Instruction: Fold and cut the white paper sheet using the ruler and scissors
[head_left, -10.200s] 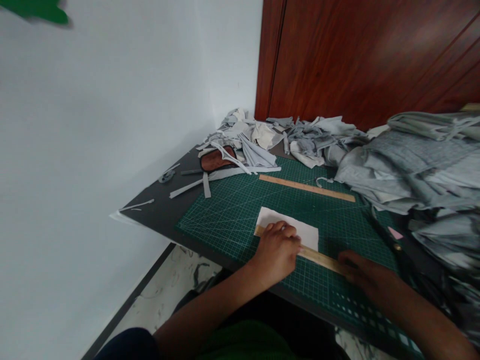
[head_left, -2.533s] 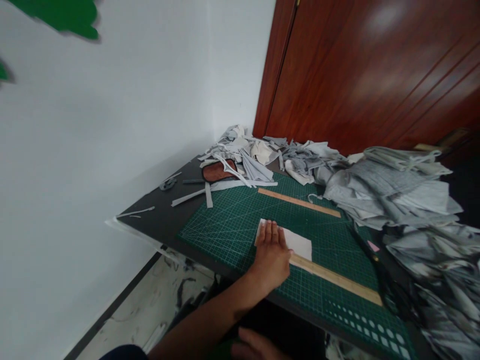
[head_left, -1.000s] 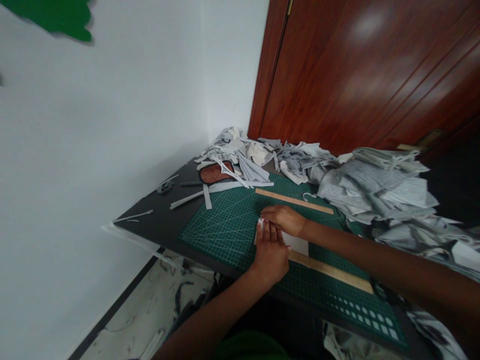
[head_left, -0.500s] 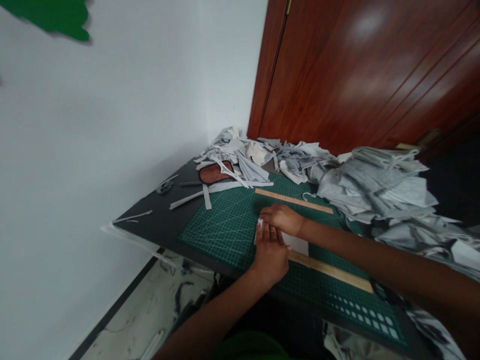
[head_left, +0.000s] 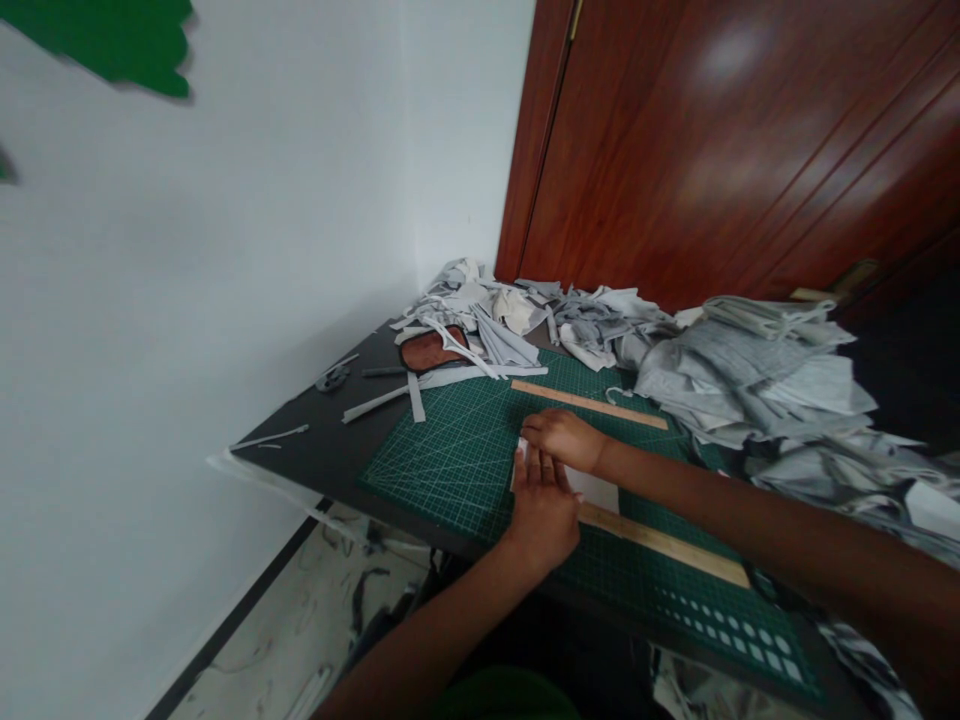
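Observation:
A pale, flat piece of cloth or paper (head_left: pixel 598 489) lies on the green cutting mat (head_left: pixel 442 465), largely covered by my hands. My left hand (head_left: pixel 541 515) presses on it with the fingers stretched out flat, its thumb near the end of a wooden ruler (head_left: pixel 671 548). Just beyond, my right hand (head_left: pixel 564 437) has its fingers bent and closed at the piece's far left corner, close to the left fingertips. What sits under the right fingertips is mostly hidden. A second wooden ruler (head_left: pixel 589 404) rests on the mat behind the hands.
Grey and white fabric scraps (head_left: pixel 510 305) heap up along the back. A tall stack of folded grey cloth (head_left: pixel 735 365) stands at the right. A brown, dark-edged pad (head_left: pixel 431 349) lies among strips at the left. White wall and a wooden door (head_left: pixel 675 150) border the table.
Both hands stay in nearly the same place on the pale piece. The whole view has shifted very slightly.

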